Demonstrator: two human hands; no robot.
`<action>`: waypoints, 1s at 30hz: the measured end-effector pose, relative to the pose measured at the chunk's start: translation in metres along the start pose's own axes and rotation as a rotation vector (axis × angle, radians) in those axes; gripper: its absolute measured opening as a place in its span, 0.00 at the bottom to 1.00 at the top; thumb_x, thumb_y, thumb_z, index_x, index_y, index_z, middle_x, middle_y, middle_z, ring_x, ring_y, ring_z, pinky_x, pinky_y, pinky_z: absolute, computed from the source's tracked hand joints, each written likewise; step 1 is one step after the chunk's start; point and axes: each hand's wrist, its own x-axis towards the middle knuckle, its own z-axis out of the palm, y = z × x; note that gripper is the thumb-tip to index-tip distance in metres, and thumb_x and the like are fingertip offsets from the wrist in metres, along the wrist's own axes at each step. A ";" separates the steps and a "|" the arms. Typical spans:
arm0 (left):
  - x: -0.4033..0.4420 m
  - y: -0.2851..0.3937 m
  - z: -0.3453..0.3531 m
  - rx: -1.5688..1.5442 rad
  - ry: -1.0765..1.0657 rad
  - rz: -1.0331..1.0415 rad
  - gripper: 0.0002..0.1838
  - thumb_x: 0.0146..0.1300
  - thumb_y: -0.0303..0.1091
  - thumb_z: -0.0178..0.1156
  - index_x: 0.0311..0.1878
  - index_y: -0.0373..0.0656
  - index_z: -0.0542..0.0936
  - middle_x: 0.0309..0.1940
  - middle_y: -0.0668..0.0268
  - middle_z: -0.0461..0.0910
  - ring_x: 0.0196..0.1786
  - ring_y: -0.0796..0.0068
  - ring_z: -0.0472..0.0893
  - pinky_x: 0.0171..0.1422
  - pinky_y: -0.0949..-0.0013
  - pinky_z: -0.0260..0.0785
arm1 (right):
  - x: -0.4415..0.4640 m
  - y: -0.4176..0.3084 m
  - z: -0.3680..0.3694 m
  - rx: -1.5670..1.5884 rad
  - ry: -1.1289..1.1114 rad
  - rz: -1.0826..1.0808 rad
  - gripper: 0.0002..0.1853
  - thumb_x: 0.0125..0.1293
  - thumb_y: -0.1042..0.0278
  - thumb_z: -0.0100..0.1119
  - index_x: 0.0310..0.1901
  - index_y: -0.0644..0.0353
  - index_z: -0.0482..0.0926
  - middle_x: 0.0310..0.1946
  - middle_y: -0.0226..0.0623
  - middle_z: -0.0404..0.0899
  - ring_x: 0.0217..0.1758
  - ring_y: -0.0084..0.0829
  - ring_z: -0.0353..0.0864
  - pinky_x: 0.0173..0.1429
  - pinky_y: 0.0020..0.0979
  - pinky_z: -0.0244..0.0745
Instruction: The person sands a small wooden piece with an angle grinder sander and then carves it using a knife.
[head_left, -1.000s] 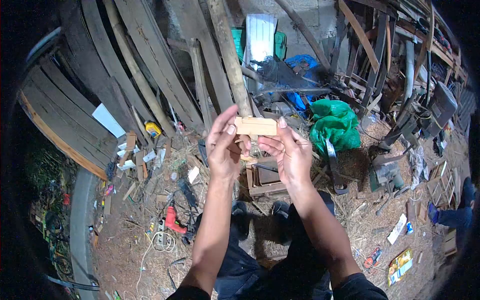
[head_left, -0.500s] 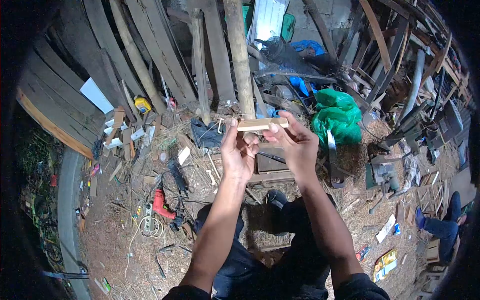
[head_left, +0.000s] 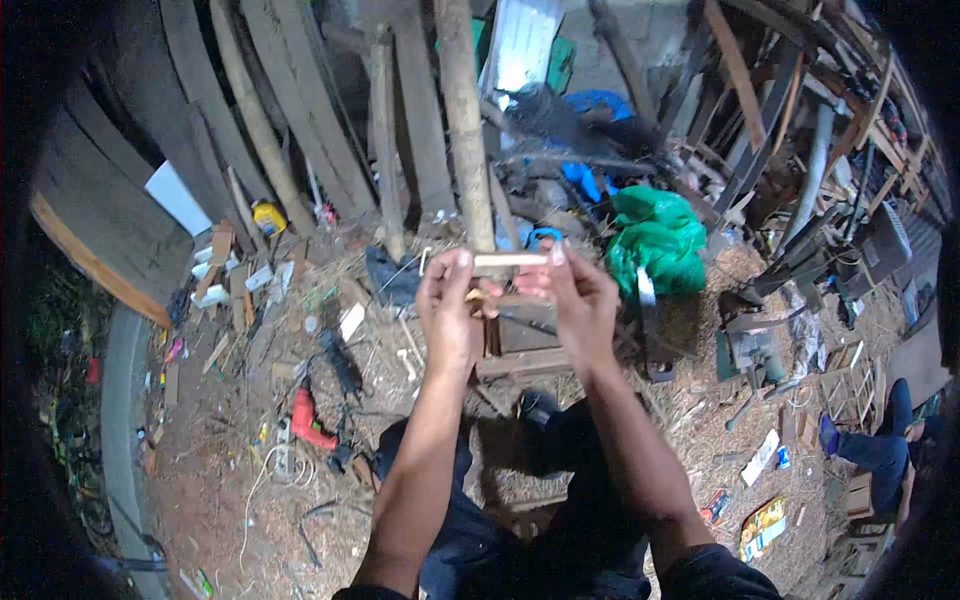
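Note:
A short, pale wooden strip (head_left: pixel 510 260) is held level in front of me, pinched at both ends. My left hand (head_left: pixel 450 310) has its thumb and fingers closed on the left end. On the other end my right hand (head_left: pixel 583 310) grips with thumb and fingers. Motion slightly blurs the strip and the fingertips. Under my hands lies a low wooden frame or block (head_left: pixel 530 362), with a thin, dark tool (head_left: pixel 528 323) across it. The tool's kind is unclear.
A red power drill (head_left: pixel 312 420) lies left, beside a pale cord. Right of my hands are a green plastic bag (head_left: pixel 655 240) and a saw-like blade (head_left: pixel 647 290). Planks (head_left: pixel 310 100) lean at the back. Another person's leg (head_left: pixel 868 452) shows at far right.
The strip has turned and now shows a narrower side. My left hand's fingers have shifted around its end. The whole view has slid slightly, with surroundings appearing further left.

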 end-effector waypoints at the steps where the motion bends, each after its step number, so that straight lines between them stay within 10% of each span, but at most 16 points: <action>1: 0.001 -0.001 -0.001 0.015 -0.028 0.023 0.14 0.69 0.39 0.60 0.50 0.39 0.75 0.32 0.63 0.80 0.30 0.75 0.82 0.26 0.76 0.71 | -0.001 -0.005 0.001 -0.030 0.022 0.033 0.20 0.75 0.64 0.52 0.60 0.72 0.72 0.42 0.43 0.83 0.41 0.30 0.86 0.49 0.29 0.81; 20: 0.011 -0.004 -0.010 0.044 -0.069 0.189 0.13 0.69 0.29 0.59 0.52 0.31 0.79 0.38 0.57 0.84 0.34 0.73 0.85 0.40 0.72 0.79 | 0.008 0.011 0.003 -0.019 0.101 -0.103 0.13 0.69 0.70 0.62 0.50 0.68 0.79 0.37 0.34 0.84 0.33 0.21 0.82 0.37 0.22 0.74; 30: 0.011 -0.006 -0.014 0.060 -0.125 0.232 0.13 0.66 0.25 0.62 0.52 0.29 0.78 0.38 0.57 0.84 0.35 0.74 0.84 0.42 0.70 0.80 | 0.003 0.015 -0.004 0.045 0.035 -0.151 0.15 0.65 0.73 0.65 0.51 0.66 0.78 0.41 0.36 0.82 0.42 0.25 0.81 0.49 0.26 0.74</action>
